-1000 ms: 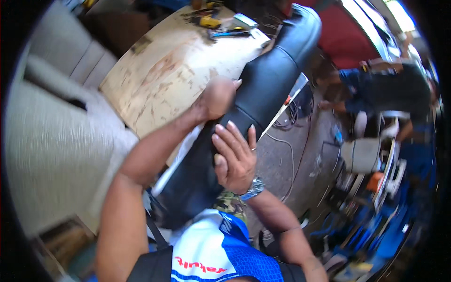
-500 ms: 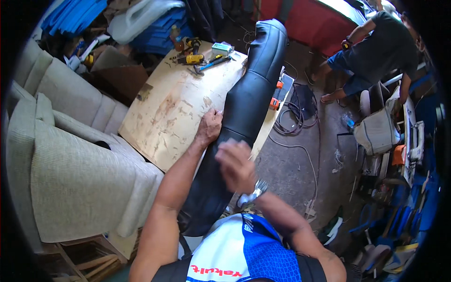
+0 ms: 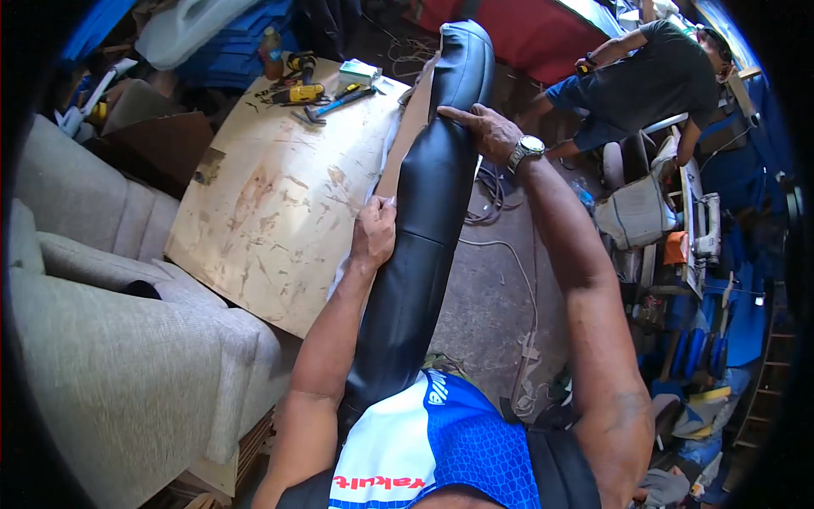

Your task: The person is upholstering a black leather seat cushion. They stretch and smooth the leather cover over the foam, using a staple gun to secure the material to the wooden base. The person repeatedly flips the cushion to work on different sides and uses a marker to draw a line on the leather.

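Note:
A long, padded piece in black leatherette [image 3: 428, 199] runs from my body toward the far side, with seams across it. Along its far left edge a light brown strip [image 3: 413, 140] shows. My left hand [image 3: 375, 229] is closed at the left edge of the padded piece, fingertips pinched on its covering. Further along, my right hand [image 3: 492, 134], with a watch on the wrist, grips the right side. Its thumb lies stretched across the top, while its other fingers are partly hidden round the side.
Left of the padded piece is a stained wooden tabletop [image 3: 263, 204] with a hammer [image 3: 309, 115], a yellow drill [image 3: 303, 94] and a small box [image 3: 359, 72]. Grey upholstered seating [image 3: 127, 339] stands at left. Another person [image 3: 653, 81] bends over at right; a cord [image 3: 517, 271] crosses the floor.
My right hand has moved from near my body to the far part of the padded piece and taken hold there. The brown strip now shows along the left edge. My left hand remains at that edge.

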Action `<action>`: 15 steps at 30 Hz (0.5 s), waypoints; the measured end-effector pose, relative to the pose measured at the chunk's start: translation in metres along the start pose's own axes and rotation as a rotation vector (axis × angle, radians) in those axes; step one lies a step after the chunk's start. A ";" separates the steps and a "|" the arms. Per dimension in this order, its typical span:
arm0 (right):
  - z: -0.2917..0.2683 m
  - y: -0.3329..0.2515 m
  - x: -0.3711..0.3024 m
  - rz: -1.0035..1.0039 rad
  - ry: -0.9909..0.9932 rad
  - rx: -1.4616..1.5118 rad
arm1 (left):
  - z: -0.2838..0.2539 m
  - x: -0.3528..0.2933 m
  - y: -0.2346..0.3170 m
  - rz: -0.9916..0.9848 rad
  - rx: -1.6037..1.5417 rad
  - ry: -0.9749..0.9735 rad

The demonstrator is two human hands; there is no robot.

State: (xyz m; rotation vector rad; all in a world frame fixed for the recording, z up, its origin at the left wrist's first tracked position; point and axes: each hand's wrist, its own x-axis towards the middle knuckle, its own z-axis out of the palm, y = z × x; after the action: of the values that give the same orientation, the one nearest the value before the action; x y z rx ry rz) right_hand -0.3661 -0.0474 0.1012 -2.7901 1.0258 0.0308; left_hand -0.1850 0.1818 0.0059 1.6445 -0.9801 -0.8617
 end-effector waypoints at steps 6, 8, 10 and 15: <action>0.009 -0.027 -0.001 0.100 0.011 -0.141 | -0.002 0.005 -0.011 -0.003 -0.047 0.017; 0.017 -0.034 -0.006 0.104 0.064 -0.131 | -0.010 0.008 -0.001 0.003 0.006 -0.005; 0.027 -0.032 -0.008 0.076 0.135 -0.146 | -0.010 0.009 -0.002 0.030 -0.023 0.019; 0.038 -0.029 -0.021 -0.009 0.247 -0.114 | -0.011 0.011 -0.003 -0.010 -0.031 0.001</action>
State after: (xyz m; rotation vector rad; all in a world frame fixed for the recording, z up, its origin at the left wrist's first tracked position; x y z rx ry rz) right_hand -0.3619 -0.0063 0.0694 -2.9571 1.0957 -0.2712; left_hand -0.1700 0.1769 0.0047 1.6246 -0.9537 -0.8787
